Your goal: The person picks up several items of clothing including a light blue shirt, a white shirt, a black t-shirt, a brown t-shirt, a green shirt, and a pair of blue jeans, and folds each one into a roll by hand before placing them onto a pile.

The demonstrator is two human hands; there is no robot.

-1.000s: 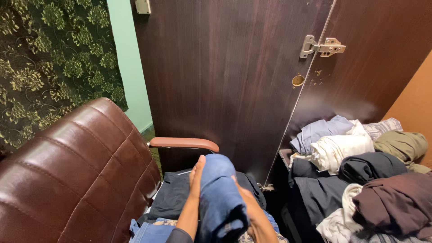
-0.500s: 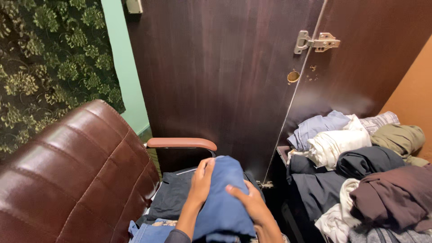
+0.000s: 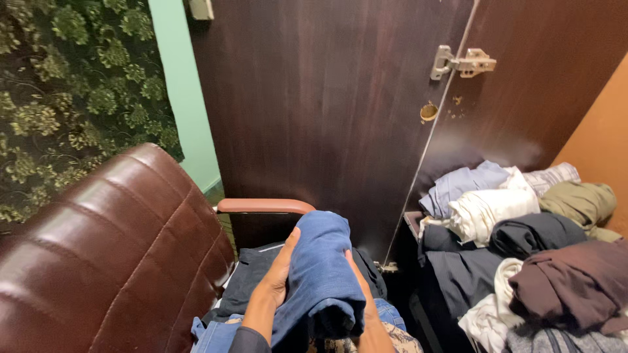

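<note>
A folded blue denim garment point(image 3: 322, 274) is raised between both hands at the bottom centre of the head view. My left hand point(image 3: 278, 278) presses flat against its left side, fingers pointing up. My right hand point(image 3: 362, 294) holds its right side and is mostly hidden behind the cloth. Below them, dark clothes point(image 3: 252, 278) and more blue denim point(image 3: 212, 333) lie on the seat of a brown leather chair point(image 3: 108, 248).
The chair's brown armrest point(image 3: 265, 206) juts just beyond my hands. A dark wooden cupboard door point(image 3: 320, 98) with a metal hinge point(image 3: 461, 63) stands behind. At the right, a heap of crumpled clothes point(image 3: 523, 248) fills a shelf. Floral wallpaper point(image 3: 72, 91) covers the left wall.
The blue garment has stayed between my hands while both hands shifted on it; my right hand slid from its front to behind its right edge. The view tilted slightly.
</note>
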